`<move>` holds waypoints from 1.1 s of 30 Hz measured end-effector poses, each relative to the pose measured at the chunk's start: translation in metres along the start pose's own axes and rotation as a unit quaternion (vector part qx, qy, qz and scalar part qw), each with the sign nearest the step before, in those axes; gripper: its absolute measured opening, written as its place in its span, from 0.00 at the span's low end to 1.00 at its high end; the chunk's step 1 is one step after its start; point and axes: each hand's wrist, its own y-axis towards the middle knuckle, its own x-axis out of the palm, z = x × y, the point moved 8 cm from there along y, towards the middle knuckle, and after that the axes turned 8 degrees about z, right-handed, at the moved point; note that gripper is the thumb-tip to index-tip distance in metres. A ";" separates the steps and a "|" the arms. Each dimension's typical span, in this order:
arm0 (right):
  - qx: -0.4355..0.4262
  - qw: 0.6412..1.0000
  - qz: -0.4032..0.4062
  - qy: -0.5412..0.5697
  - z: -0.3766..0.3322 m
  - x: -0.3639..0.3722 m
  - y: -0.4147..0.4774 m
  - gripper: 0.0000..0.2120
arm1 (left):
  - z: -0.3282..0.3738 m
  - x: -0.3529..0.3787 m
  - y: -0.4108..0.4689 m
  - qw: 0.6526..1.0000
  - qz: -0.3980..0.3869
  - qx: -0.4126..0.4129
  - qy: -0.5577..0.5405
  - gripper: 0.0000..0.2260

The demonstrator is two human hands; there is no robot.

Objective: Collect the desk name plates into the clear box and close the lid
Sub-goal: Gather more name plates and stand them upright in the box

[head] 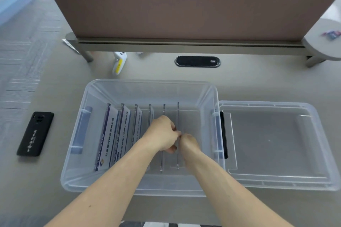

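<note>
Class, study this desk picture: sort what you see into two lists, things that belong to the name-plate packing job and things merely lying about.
Belonging to the job:
clear box
name plates standing inside it
lid lying beside the box
left hand and right hand, both on one plate

Lying about:
black phone case
white and yellow device
desk divider

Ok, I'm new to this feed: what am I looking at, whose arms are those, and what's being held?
This is one camera worn on a person's head, looking down at their bare arms. The left hand and right hand meet inside the clear box, pinching the rightmost name plate, which stands upright on edge. More plates stand in a row to its left. The lid lies off, right of the box. A black phone lies on the desk.
</note>
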 end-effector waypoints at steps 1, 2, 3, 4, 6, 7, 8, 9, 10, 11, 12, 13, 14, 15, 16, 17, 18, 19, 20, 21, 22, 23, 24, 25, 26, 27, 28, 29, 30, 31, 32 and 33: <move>0.000 1.000 -0.001 0.009 0.000 0.001 -0.001 0.19 | 0.000 0.001 -0.001 1.000 0.002 -0.001 -0.002 0.11; 0.003 1.000 -0.004 0.014 0.000 0.001 -0.002 0.19 | -0.001 0.001 -0.001 1.000 0.007 0.000 -0.004 0.11; 0.007 1.000 -0.003 0.017 0.001 0.001 -0.001 0.19 | 0.000 0.001 -0.001 1.000 0.010 0.001 -0.006 0.11; 0.009 1.000 -0.006 0.013 0.001 0.002 -0.003 0.18 | 0.000 0.001 -0.001 1.000 0.011 0.002 -0.005 0.11; 0.005 1.000 -0.011 0.006 -0.003 0.002 -0.008 0.19 | 0.000 0.000 0.001 1.000 0.010 0.003 0.001 0.11; 0.007 1.000 -0.014 0.005 -0.005 0.002 -0.010 0.20 | -0.001 -0.001 0.001 1.000 0.009 0.003 0.001 0.11; 0.008 1.000 -0.017 0.000 -0.009 0.001 -0.014 0.21 | -0.001 -0.003 0.001 1.000 0.010 0.003 -0.002 0.11; 0.004 1.000 -0.023 -0.013 -0.014 -0.002 -0.020 0.22 | 0.000 -0.007 0.001 1.000 0.017 0.007 -0.007 0.11; -0.005 0.999 -0.028 -0.025 -0.020 -0.007 -0.028 0.22 | 0.004 -0.013 0.000 0.999 0.034 0.017 -0.017 0.11; -0.020 0.999 -0.033 -0.028 -0.027 -0.012 -0.037 0.23 | 0.012 -0.022 -0.004 0.997 0.066 0.035 -0.029 0.10; -0.042 0.998 -0.036 -0.021 -0.038 -0.019 -0.049 0.23 | 0.023 -0.034 -0.010 0.991 0.112 0.059 -0.045 0.09; -0.070 0.997 -0.037 -0.005 -0.048 -0.026 -0.059 0.23 | 0.037 -0.047 -0.019 0.980 0.164 0.085 -0.069 0.08; -0.101 0.994 -0.037 0.015 -0.059 -0.036 -0.070 0.23 | 0.053 -0.060 -0.030 0.966 0.214 0.113 -0.094 0.07; -0.133 0.990 -0.038 0.034 -0.070 -0.047 -0.081 0.22 | 0.070 -0.070 -0.044 0.950 0.254 0.142 -0.112 0.07; -0.164 0.983 -0.045 0.064 -0.082 -0.060 -0.095 0.20 | 0.090 -0.077 -0.058 0.937 0.279 0.169 -0.128 0.07; -0.189 0.975 -0.054 0.105 -0.094 -0.077 -0.108 0.18 | 0.110 -0.080 -0.069 0.925 0.287 0.195 -0.152 0.06; -0.209 0.965 -0.064 0.148 -0.103 -0.096 -0.121 0.17 | 0.130 -0.080 -0.079 0.916 0.280 0.218 -0.186 0.05; -0.226 0.955 -0.068 0.177 -0.112 -0.119 -0.132 0.16 | 0.151 -0.077 -0.088 0.909 0.264 0.235 -0.219 0.04; -0.242 0.948 -0.068 0.196 -0.118 -0.142 -0.143 0.15 | 0.170 -0.071 -0.094 0.905 0.244 0.246 -0.246 0.04; -0.256 0.943 -0.062 0.203 -0.121 -0.164 -0.149 0.15 | 0.187 -0.062 -0.099 0.903 0.221 0.252 -0.268 0.05; -0.267 0.940 -0.057 0.205 -0.121 -0.185 -0.152 0.15 | 0.203 -0.051 -0.102 0.905 0.198 0.252 -0.280 0.06; -0.271 0.940 -0.049 0.204 -0.119 -0.205 -0.150 0.16 | 0.216 -0.036 -0.103 0.909 0.174 0.249 -0.285 0.07; -0.270 0.940 -0.041 0.205 -0.116 -0.222 -0.146 0.15 | 0.228 -0.020 -0.104 0.915 0.153 0.244 -0.283 0.08; -0.267 0.941 -0.031 0.207 -0.111 -0.240 -0.137 0.14 | 0.237 -0.001 -0.103 0.921 0.133 0.238 -0.279 0.10; -0.258 0.942 -0.018 0.212 -0.104 -0.256 -0.126 0.12 | 0.243 0.018 -0.100 0.928 0.114 0.226 -0.273 0.12; -0.247 0.945 -0.006 0.214 -0.095 -0.271 -0.113 0.10 | 0.246 0.037 -0.097 0.935 0.098 0.209 -0.269 0.14; -0.236 0.948 0.005 0.216 -0.087 -0.284 -0.098 0.09 | 0.246 0.055 -0.093 0.942 0.083 0.185 -0.267 0.15; -0.224 0.950 0.014 0.216 -0.079 -0.298 -0.082 0.07 | 0.244 0.072 -0.087 0.949 0.073 0.157 -0.263 0.16; -0.214 0.953 0.021 0.213 -0.071 -0.310 -0.067 0.06 | 0.239 0.088 -0.079 0.956 0.067 0.126 -0.258 0.18; -0.209 0.957 0.030 0.201 -0.063 -0.322 -0.052 0.05 | 0.231 0.103 -0.071 0.961 0.062 0.094 -0.251 0.19; -0.204 0.961 0.039 0.184 -0.055 -0.335 -0.038 0.05 | 0.223 0.117 -0.064 0.966 0.058 0.062 -0.242 0.21; -0.201 0.965 0.052 0.163 -0.046 -0.349 -0.024 0.05 | 0.215 0.130 -0.057 0.970 0.053 0.029 -0.235 0.24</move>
